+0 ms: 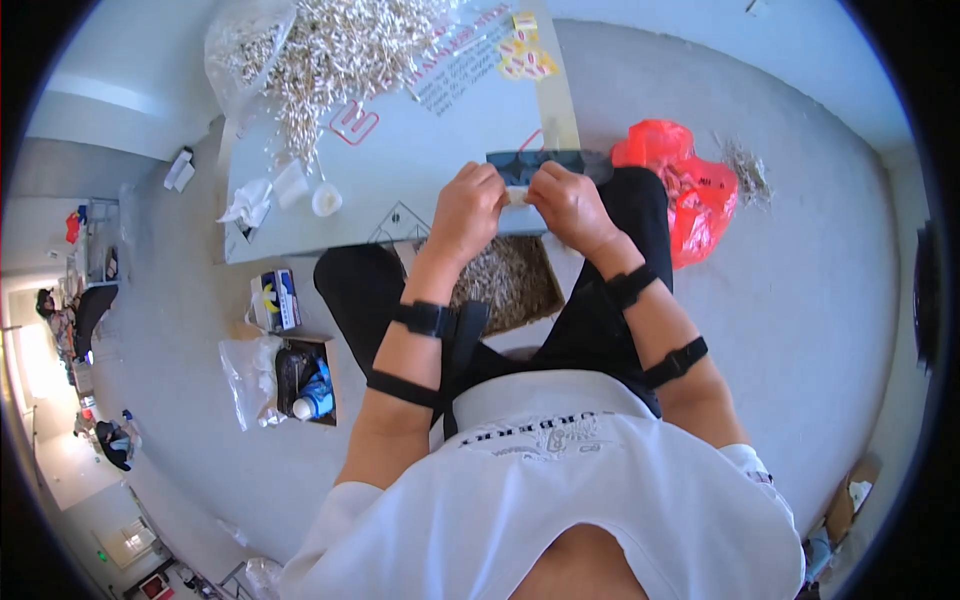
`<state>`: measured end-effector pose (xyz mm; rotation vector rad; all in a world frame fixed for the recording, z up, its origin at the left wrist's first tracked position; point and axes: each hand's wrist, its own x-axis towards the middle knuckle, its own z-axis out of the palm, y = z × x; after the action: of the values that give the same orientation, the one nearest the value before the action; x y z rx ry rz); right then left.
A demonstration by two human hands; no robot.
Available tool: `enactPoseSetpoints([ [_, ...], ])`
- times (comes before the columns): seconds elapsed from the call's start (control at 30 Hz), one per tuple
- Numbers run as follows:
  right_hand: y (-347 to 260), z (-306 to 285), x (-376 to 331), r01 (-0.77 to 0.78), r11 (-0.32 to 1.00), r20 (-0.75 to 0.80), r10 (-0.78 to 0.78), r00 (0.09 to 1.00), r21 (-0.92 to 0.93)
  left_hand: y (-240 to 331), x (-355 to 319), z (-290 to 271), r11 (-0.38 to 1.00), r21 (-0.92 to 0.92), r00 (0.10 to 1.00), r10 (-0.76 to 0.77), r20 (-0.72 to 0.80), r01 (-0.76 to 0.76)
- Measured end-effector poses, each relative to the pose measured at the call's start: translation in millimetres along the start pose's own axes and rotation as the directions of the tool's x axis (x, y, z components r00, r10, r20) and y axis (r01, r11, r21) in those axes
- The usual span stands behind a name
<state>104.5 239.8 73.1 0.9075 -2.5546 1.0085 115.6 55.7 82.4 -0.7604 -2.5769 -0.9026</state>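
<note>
Near the front edge of the table, my left hand [468, 208] and my right hand [572, 206] meet with pinched fingers. Between the fingertips is a small whitish piece [517, 195]; its kind is too small to make out, and both hands grip it. Just beyond lies a dark blue-grey strip [535, 160] with rounded dark shapes, partly covered by my right hand. Below the hands, between my knees, a cardboard box [553, 288] holds many thin greyish-brown bits. At the far left of the table spreads a large heap of small, thin white-tipped pieces [345, 60].
The pale table [420, 170] bears a clear plastic bag [245, 50], crumpled white tissue [246, 203], a small white round container [327, 199] and yellow stickers [525, 60]. Right, on the floor, is a red plastic bag [690, 195]. Left, an open box holds a blue bottle [316, 396].
</note>
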Motion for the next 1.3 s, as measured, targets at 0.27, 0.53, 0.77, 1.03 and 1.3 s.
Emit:
enactPoseSetpoints([
  [0.27, -0.4, 4.3, -2.5, 0.058, 0.995, -0.083, -0.052, 0.995, 0.078, -6.0, -0.7, -4.8, 0.999, 0.007, 0.999, -0.038, 0.026, 0.038],
  [0.53, 2.6, 2.2, -7.4, -0.051, 0.986, -0.072, 0.064, 0.995, 0.161, 1.6, -7.6, -0.6, 0.994, -0.093, 0.996, -0.065, -0.057, 0.059],
  [0.77, -3.0, -1.6, -5.7, 0.064, 0.998, -0.120, -0.063, 0.991, -0.002, 0.1, -10.2, -0.9, 0.999, -0.021, 0.996, -0.044, -0.082, 0.043],
  [1.03, 1.6, -2.6, -5.0, 0.125, 0.976, 0.011, -0.125, 0.992, -0.178, -4.4, -10.7, 1.9, 1.000, -0.011, 0.999, 0.012, -0.053, -0.013],
  [1.3, -2.2, 1.4, 0.5, 0.072, 0.997, -0.120, -0.067, 0.990, 0.039, 2.0, -5.6, 1.2, 1.000, -0.019, 0.997, 0.005, -0.082, -0.006],
])
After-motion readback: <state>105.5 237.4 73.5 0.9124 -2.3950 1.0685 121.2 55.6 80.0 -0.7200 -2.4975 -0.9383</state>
